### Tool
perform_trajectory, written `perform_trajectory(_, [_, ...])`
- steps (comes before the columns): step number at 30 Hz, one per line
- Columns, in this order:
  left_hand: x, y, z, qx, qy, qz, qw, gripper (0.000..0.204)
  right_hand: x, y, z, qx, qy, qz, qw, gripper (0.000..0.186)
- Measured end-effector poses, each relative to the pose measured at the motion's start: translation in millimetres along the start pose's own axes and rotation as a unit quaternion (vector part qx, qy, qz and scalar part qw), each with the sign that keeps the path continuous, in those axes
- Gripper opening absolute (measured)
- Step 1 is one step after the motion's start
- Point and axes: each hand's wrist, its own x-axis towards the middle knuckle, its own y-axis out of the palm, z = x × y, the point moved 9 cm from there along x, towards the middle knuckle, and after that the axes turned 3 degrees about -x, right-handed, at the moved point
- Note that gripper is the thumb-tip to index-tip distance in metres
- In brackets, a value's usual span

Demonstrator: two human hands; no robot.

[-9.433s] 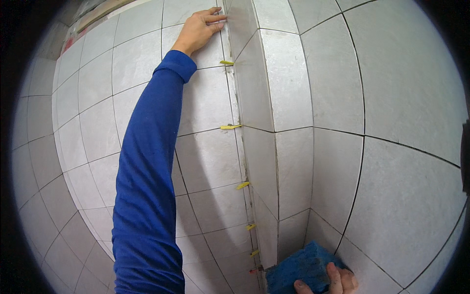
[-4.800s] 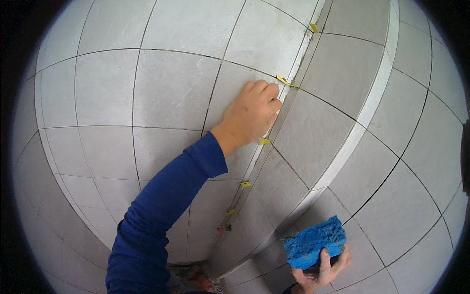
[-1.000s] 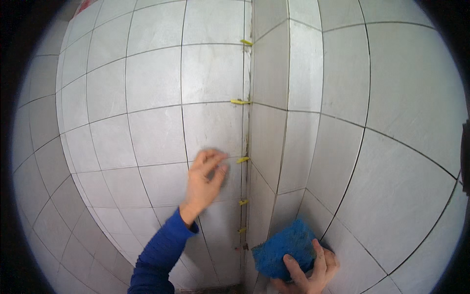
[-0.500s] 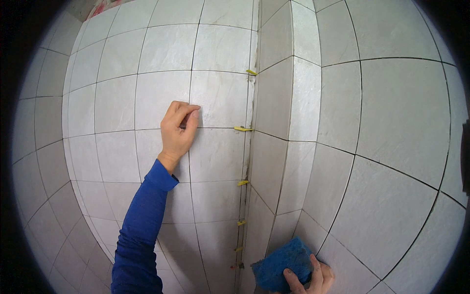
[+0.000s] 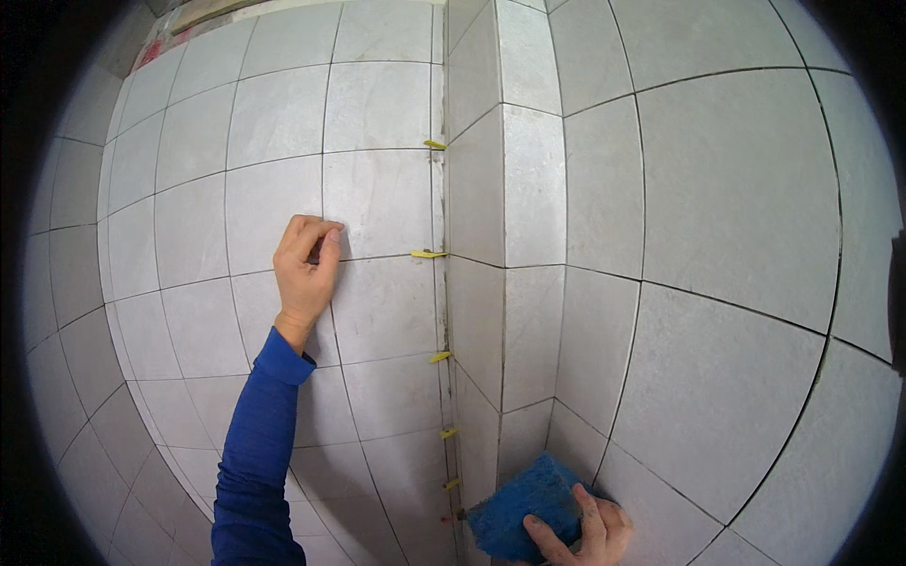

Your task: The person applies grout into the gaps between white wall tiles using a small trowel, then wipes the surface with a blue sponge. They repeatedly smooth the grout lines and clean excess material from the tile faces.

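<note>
My left hand (image 5: pixel 307 259), in a blue sleeve, is raised to the pale grey tiled wall (image 5: pixel 377 208), beside a vertical joint. Thumb and fingertips come together in a pinch; whatever is between them, if anything, is too small to make out. Low in the picture, my right hand (image 5: pixel 593 530) grips a blue sponge (image 5: pixel 528 509) with dirt marks, thumb and fingers on its near side. The sponge is in front of the lower corner where the boxed-out tiled column (image 5: pixel 477 311) meets the wall on the right.
Several yellow wedges, one at hand height (image 5: pixel 429 254), stick out of the joints along the corner strip left of the column. Large tiles with dark open joints cover the right wall (image 5: pixel 736 198). Top left, a wooden strip (image 5: pixel 212 13) runs above the tiles.
The view has shifted, so the wall and column appear farther left. My left hand stays pinched near the same joint, and my right hand still holds the sponge low down.
</note>
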Motion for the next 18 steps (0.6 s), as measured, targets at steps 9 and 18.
perform_trajectory(9, [-1.9, -1.4, 4.6, -0.013, -0.008, 0.007, 1.000, 0.009, 2.3, 0.1, 1.9, -0.011, -0.010, -0.024, 1.000, 0.088])
perform_trajectory(18, [-2.7, -1.1, 4.7, -0.017, -0.015, 0.008, 1.000, 0.008, 4.6, -1.0, 4.1, -0.010, -0.009, -0.023, 1.000, 0.088])
